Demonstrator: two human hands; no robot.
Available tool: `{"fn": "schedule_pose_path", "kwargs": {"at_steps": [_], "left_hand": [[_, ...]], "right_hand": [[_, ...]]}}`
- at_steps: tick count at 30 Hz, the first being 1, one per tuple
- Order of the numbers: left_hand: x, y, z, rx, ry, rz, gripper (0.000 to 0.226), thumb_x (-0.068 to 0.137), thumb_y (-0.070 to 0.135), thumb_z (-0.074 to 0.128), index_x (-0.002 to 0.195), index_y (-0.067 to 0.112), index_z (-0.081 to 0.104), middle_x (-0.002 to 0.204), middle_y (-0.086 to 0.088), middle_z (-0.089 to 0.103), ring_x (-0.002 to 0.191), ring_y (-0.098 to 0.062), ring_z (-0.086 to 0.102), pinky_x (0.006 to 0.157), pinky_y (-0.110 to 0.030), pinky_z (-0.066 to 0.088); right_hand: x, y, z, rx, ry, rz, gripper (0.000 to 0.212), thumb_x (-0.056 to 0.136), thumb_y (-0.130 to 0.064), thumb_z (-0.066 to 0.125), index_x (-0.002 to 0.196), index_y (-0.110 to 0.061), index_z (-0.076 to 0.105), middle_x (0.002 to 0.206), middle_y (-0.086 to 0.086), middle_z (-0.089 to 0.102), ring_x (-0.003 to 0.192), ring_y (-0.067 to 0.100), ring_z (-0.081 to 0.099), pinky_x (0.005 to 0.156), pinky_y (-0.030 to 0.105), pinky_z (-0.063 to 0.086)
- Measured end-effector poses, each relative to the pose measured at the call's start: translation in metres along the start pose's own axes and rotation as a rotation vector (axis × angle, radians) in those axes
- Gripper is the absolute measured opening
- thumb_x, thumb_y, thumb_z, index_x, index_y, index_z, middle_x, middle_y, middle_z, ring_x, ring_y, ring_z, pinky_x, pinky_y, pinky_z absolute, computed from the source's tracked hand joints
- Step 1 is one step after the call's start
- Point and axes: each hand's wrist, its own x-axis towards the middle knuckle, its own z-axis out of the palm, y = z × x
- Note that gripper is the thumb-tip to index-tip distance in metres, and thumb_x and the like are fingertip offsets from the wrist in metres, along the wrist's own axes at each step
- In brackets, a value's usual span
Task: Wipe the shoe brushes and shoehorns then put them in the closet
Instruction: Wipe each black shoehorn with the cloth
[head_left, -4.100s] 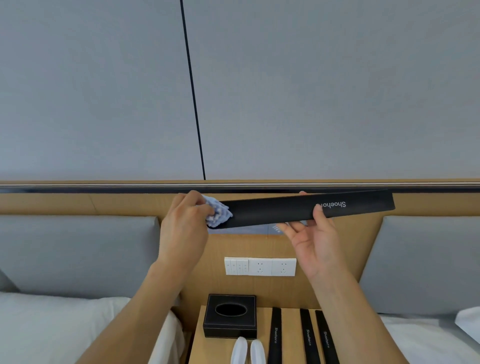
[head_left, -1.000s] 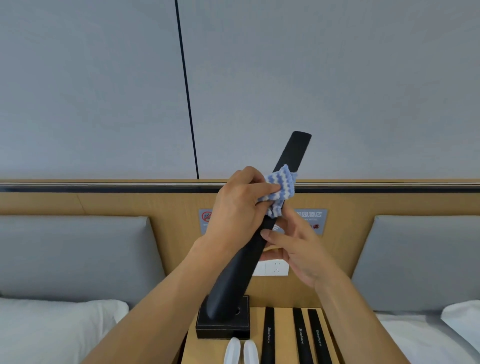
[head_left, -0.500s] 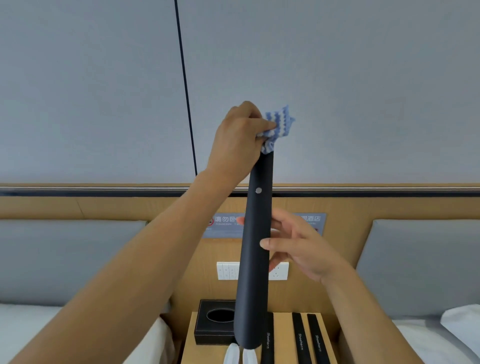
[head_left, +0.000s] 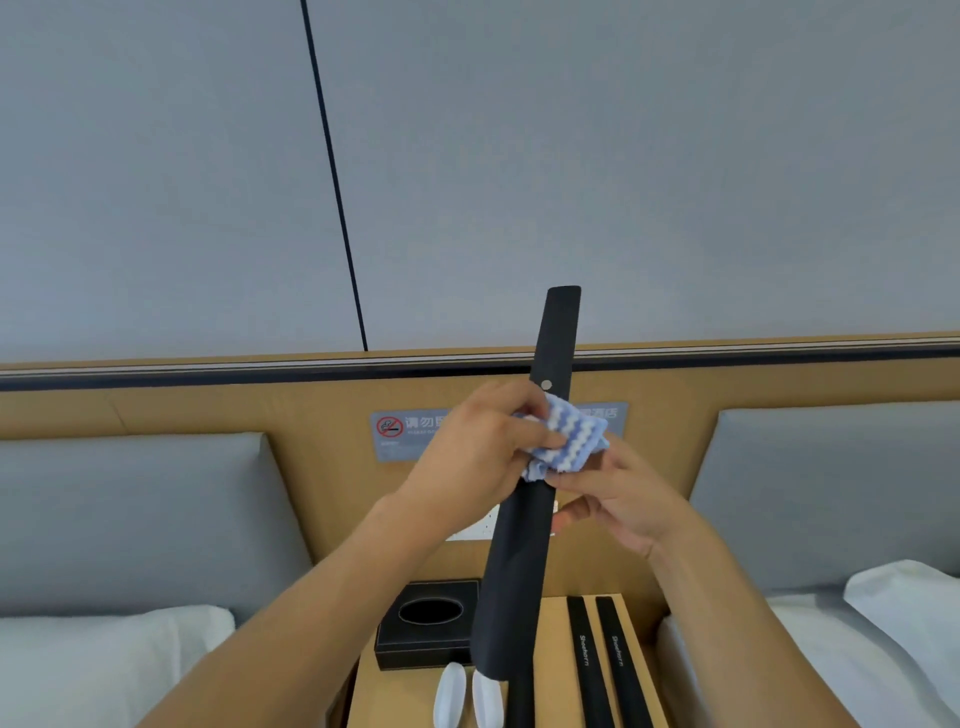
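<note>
The left hand pinched a blue-and-white cloth against a long black shoehorn, which stood nearly upright at mid-frame, its top tilted toward 1 o'clock. The right hand pinched the shoehorn just below the cloth, fingers curled behind it. Its lower end hung over the desk, above two white shoehorns at 6 o'clock and close to a tissue box at 7 o'clock; two boxed shoehorns lay at 5 o'clock. The right grip looked light, so a hard wiping stroke could probably twist the shoehorn loose and drop it onto those below. A swing of the lower end might also knock the box.
</note>
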Motion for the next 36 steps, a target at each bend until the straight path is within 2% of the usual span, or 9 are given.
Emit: {"fn": "schedule_pose_path", "kwargs": {"at_steps": [5, 7, 11, 17, 23, 25, 28, 32, 36], "left_hand": [[-0.025, -0.009, 0.014, -0.043, -0.077, -0.015, 0.024, 0.076, -0.005, 0.073, 0.092, 0.013, 0.079, 0.105, -0.006, 0.063, 0.100, -0.023, 0.058, 0.071, -0.030, 0.050], [-0.032, -0.012, 0.021, -0.046, -0.092, -0.014, 0.026, 0.075, -0.006, 0.073, 0.091, 0.013, 0.078, 0.105, -0.006, 0.062, 0.099, -0.023, 0.058, 0.070, -0.029, 0.050], [-0.042, -0.017, 0.037, -0.010, -0.092, -0.041, 0.021, 0.073, -0.006, 0.069, 0.086, 0.009, 0.076, 0.098, -0.009, 0.062, 0.092, -0.027, 0.059, 0.061, -0.042, 0.052], [-0.066, -0.034, 0.063, 0.046, -0.072, -0.228, 0.012, 0.073, -0.003, 0.074, 0.084, 0.004, 0.075, 0.091, -0.013, 0.062, 0.085, -0.030, 0.058, 0.055, -0.042, 0.053], [-0.100, -0.048, 0.098, -0.011, -0.085, -0.363, 0.019, 0.072, -0.007, 0.074, 0.087, 0.003, 0.077, 0.094, -0.013, 0.063, 0.086, -0.028, 0.059, 0.060, -0.039, 0.053], [-0.114, -0.051, 0.112, -0.034, -0.100, -0.404, 0.020, 0.071, -0.007, 0.073, 0.088, 0.004, 0.077, 0.094, -0.013, 0.063, 0.085, -0.029, 0.060, 0.061, -0.038, 0.054], [-0.136, -0.055, 0.135, -0.064, -0.130, -0.489, 0.023, 0.072, -0.009, 0.072, 0.090, 0.005, 0.076, 0.096, -0.011, 0.062, 0.088, -0.028, 0.060, 0.065, -0.036, 0.053], [-0.166, -0.059, 0.169, -0.091, -0.179, -0.583, 0.021, 0.074, -0.005, 0.076, 0.091, 0.006, 0.075, 0.096, -0.011, 0.062, 0.091, -0.026, 0.060, 0.065, -0.028, 0.050], [-0.200, -0.063, 0.197, -0.130, -0.216, -0.701, 0.020, 0.075, 0.002, 0.078, 0.094, 0.009, 0.074, 0.100, -0.005, 0.061, 0.089, -0.011, 0.056, 0.065, -0.008, 0.041]], "right_hand": [[-0.009, 0.015, -0.002, -0.058, -0.021, 0.052, 0.036, 0.076, -0.021, 0.078, 0.111, -0.030, 0.075, 0.110, 0.013, 0.074, 0.099, 0.025, 0.072, 0.061, 0.035, 0.062], [-0.011, 0.024, -0.005, -0.046, -0.023, 0.083, 0.038, 0.081, -0.014, 0.077, 0.115, -0.030, 0.072, 0.113, 0.014, 0.073, 0.101, 0.027, 0.072, 0.061, 0.035, 0.061], [-0.014, 0.044, -0.014, -0.033, -0.055, 0.163, 0.042, 0.088, -0.006, 0.067, 0.121, -0.032, 0.068, 0.116, 0.009, 0.072, 0.105, 0.029, 0.070, 0.061, 0.035, 0.062], [-0.024, 0.080, -0.034, -0.065, -0.086, 0.304, 0.053, 0.095, -0.005, 0.061, 0.139, -0.035, 0.053, 0.130, 0.008, 0.067, 0.119, 0.031, 0.064, 0.072, 0.039, 0.062], [-0.046, 0.135, -0.066, -0.135, 0.130, 0.457, 0.067, 0.085, -0.003, 0.075, 0.136, -0.038, 0.051, 0.115, -0.002, 0.073, 0.107, 0.019, 0.071, 0.070, 0.037, 0.061], [-0.054, 0.164, -0.078, -0.235, 0.226, 0.538, 0.065, 0.078, -0.008, 0.083, 0.132, -0.032, 0.056, 0.106, -0.003, 0.075, 0.099, 0.017, 0.073, 0.074, 0.036, 0.062], [-0.063, 0.213, -0.092, -0.595, 0.303, 0.683, 0.055, 0.071, -0.028, 0.088, 0.118, -0.029, 0.060, 0.106, -0.006, 0.070, 0.097, 0.011, 0.069, 0.085, 0.036, 0.059], [-0.069, 0.280, -0.101, -0.884, 0.319, 0.823, 0.051, 0.069, -0.044, 0.086, 0.102, -0.028, 0.051, 0.097, -0.011, 0.061, 0.092, 0.010, 0.063, 0.075, 0.031, 0.056], [-0.057, 0.342, -0.102, -0.964, 0.347, 0.924, 0.059, 0.072, -0.040, 0.086, 0.113, -0.019, 0.049, 0.109, 0.000, 0.062, 0.105, 0.024, 0.064, 0.084, 0.038, 0.056]]}}
